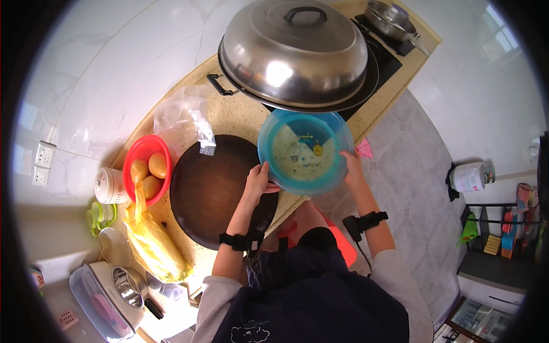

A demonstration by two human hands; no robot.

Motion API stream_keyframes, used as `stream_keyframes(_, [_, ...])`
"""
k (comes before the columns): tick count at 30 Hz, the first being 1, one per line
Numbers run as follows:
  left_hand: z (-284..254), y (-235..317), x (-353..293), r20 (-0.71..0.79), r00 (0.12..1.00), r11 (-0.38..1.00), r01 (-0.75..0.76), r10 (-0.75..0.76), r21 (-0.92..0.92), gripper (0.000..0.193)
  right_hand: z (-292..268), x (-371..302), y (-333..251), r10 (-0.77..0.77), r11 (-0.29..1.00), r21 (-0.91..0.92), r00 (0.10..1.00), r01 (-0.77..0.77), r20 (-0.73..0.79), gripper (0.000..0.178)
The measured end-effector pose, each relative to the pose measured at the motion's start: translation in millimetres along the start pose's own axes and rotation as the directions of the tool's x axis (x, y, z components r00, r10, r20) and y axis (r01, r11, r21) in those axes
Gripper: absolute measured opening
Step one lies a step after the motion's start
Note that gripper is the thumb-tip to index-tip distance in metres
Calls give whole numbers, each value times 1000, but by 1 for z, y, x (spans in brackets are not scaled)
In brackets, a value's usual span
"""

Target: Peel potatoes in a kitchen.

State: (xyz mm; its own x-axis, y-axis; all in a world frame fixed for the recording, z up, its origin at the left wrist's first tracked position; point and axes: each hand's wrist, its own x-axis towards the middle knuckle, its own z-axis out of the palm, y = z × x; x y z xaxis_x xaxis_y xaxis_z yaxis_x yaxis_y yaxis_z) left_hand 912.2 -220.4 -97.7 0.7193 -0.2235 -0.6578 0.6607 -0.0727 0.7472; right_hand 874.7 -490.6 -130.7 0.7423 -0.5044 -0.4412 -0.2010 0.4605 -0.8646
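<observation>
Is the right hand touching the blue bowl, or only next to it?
Touching. The head view shows the right hand gripping the rim of the blue bowl, with no gap; the left hand grips the opposite rim.

Kitchen counter, item counts.
One translucent blue plastic basin (305, 150); one domed steel lid (293, 51); one round dark wooden board (214, 191); one red bowl (147, 166) holding three potatoes (150, 173); two hands.
</observation>
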Motion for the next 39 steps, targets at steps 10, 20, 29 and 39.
stream_keyframes(10, [-4,-6,0,41,998,998,-50,48,35,44,-2,-3,5,74,997,26,997,-74,-25,42])
stream_keyframes(20, [-1,-3,-4,64,996,997,-61,58,52,46,8,-19,-8,63,997,-31,994,-66,-88,39])
stream_keyframes(29, [-83,-41,-25,-235,957,983,-146,169,112,43,-20,-9,4,240,894,-387,971,-228,-18,53])
stream_keyframes(39, [-209,-123,-127,-781,520,897,62,345,438,32,-43,5,4,360,914,-254,920,-316,151,38])
